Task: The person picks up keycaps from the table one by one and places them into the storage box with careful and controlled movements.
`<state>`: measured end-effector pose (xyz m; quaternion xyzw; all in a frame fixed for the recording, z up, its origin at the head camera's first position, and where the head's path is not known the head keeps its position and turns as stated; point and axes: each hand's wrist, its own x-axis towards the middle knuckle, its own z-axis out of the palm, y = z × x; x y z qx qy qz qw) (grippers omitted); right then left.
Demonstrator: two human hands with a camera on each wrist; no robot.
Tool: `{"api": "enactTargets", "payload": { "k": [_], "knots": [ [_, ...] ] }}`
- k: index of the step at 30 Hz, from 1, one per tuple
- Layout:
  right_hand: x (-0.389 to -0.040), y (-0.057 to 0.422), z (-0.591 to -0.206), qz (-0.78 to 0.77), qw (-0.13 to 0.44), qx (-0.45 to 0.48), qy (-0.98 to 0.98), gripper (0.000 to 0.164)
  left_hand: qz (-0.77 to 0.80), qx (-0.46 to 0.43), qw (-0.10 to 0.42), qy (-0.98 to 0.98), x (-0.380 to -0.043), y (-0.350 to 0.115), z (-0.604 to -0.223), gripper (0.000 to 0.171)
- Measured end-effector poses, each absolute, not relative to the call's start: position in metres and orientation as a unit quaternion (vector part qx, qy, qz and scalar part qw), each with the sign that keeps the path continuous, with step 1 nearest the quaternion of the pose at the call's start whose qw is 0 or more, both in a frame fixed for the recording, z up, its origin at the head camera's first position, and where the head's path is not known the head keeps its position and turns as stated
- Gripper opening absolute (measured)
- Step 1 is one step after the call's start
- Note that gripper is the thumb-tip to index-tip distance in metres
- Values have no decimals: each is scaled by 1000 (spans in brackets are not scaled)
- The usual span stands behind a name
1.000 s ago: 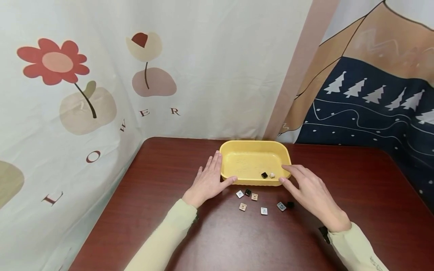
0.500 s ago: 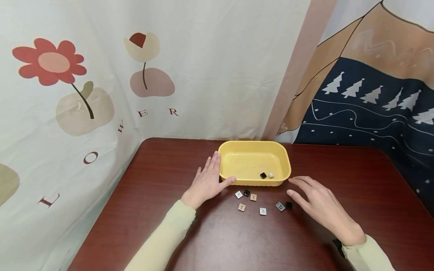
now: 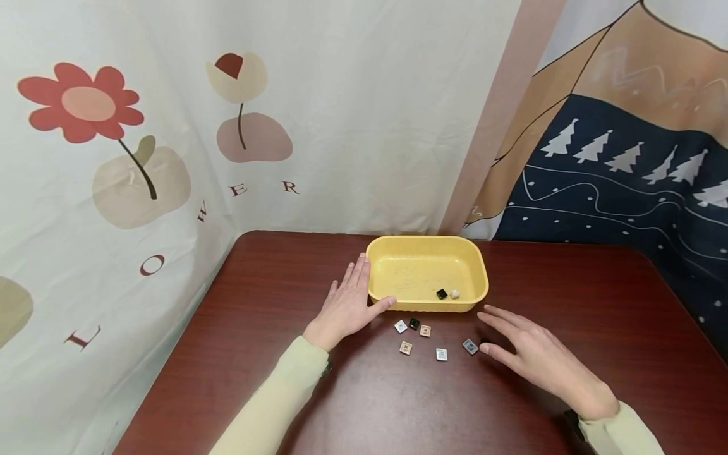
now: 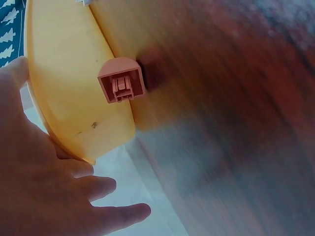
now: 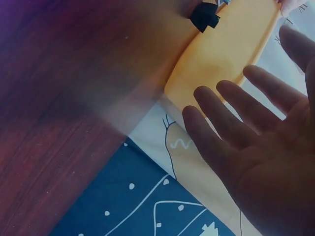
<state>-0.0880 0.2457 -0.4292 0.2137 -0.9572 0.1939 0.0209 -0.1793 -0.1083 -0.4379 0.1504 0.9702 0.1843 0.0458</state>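
My left hand (image 3: 348, 308) lies with straight fingers along the left wall of a yellow plastic tub (image 3: 426, 305), its thumb at the front rim. To the right of the tub, my right hand (image 3: 537, 357) hovers over the table, fingers loosely extended and thumb apart from them. Beside that thumb sits a grey keycap (image 3: 470, 346); a black keycap (image 5: 204, 17), seen in the right wrist view, is mostly hidden by the thumb in the head view. Inside the tub are a black keycap (image 3: 442, 294) and a whitish one (image 3: 454, 294).
In front of the tub lie white keycaps (image 3: 400, 326), another black keycap (image 3: 414, 323) and tan keycaps (image 3: 425, 330). The left wrist view has a hollow orange-brown keycap (image 4: 122, 81). A printed curtain (image 3: 352, 126) hangs behind the brown table (image 3: 364, 404).
My right hand has left the tub's right rim and come down toward the front, its thumb now over the black keycap beside the grey one. My left hand keeps its place.
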Motion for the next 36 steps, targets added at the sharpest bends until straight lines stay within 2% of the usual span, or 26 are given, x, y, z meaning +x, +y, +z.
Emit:
{"api": "enactTargets", "payload": {
  "k": [4, 12, 21, 31, 36],
  "knots": [
    [-87, 246, -432, 191, -5, 218, -957, 61, 185, 150, 45, 970, -179, -108, -438, 108],
    [-88, 245, -436, 167, -12, 243, -955, 64, 190, 148, 42, 970, -179, -108, -439, 107],
    [-90, 242, -440, 142, -45, 220, -964, 61, 191, 149, 42, 969, -180, -108, -439, 109],
    [-92, 239, -443, 119, -13, 245, -962, 52, 189, 150, 44, 969, -180, -108, -438, 109],
    [-94, 238, -444, 115, 2, 259, -959, 40, 187, 149, 46, 970, -180, -108, -437, 109]
  ]
}}
